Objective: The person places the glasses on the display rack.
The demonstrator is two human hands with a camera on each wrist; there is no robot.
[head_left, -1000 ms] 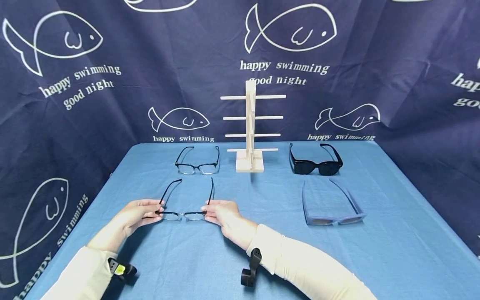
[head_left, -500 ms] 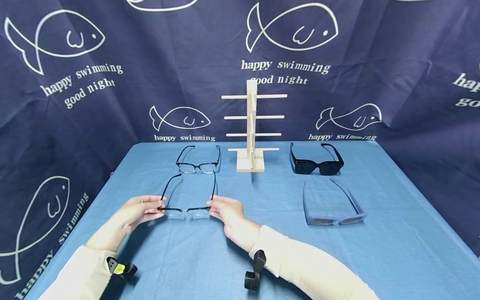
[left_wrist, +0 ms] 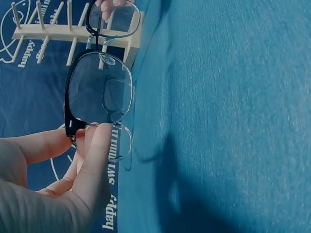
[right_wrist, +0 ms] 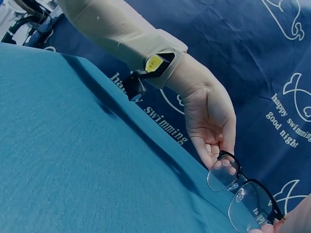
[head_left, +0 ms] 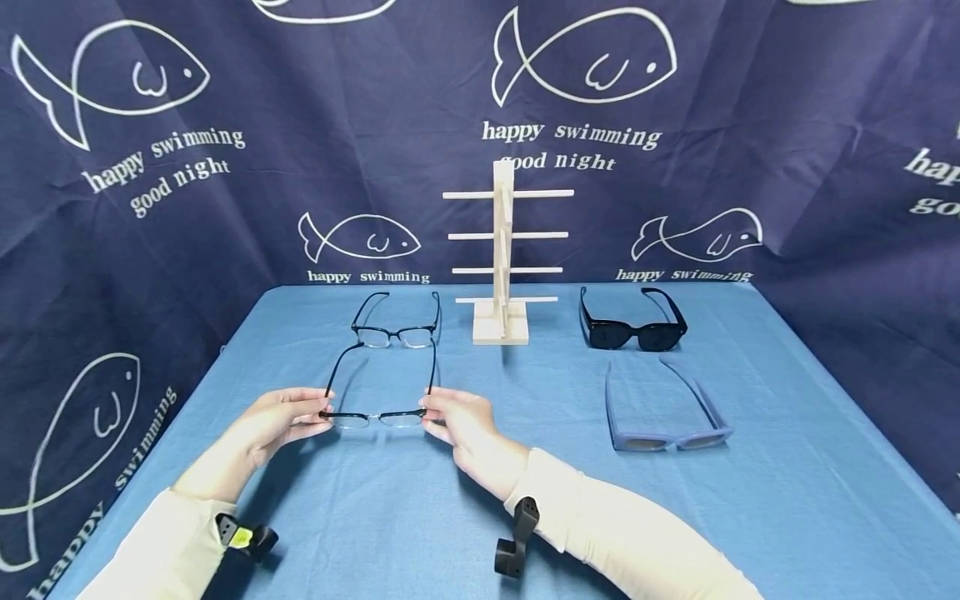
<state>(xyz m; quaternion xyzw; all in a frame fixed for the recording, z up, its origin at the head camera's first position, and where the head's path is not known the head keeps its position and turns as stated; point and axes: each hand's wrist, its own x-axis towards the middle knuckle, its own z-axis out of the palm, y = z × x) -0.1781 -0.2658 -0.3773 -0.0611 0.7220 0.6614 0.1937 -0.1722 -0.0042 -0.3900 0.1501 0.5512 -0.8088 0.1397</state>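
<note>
Pinching the black half-rim glasses (head_left: 373, 416) at both front corners, the person's 2 hands have the lenses squared up between them. The left hand (head_left: 281, 423) grips the left corner by the hinge, thumb and fingers on the frame; over on the other side, the right hand (head_left: 472, 429) holds the right corner in a similar pinch. Look at those clear lenses, black bar along the top, silver bridge in the middle, 2 temples spread and pointing away towards the navy backdrop (head_left: 420, 100)! They're up off the blue tablecloth (head_left: 555, 408), left of centre, and the left wrist view catches dark shadows on the cloth, apart from the frame.

Just behind, another pair, the black-rimmed clear glasses (head_left: 395, 334), sits with temples open. The held temple tips come right up by it in the head view; whether they touch, I can't tell.

Back and centre stands the wooden rack (head_left: 502, 250): 1 upright, 4 levels of pale rods. To its right, 2 more pairs: black sunglasses (head_left: 633, 334) at the back, blue-purple sunglasses (head_left: 671, 440) nearer the person, all temples open.

Cream sleeves (head_left: 637, 533) reach in from the near edge, each wrist wearing a black camera (head_left: 258, 543), the left with a yellow label. White fish outlines swim across that backdrop!
</note>
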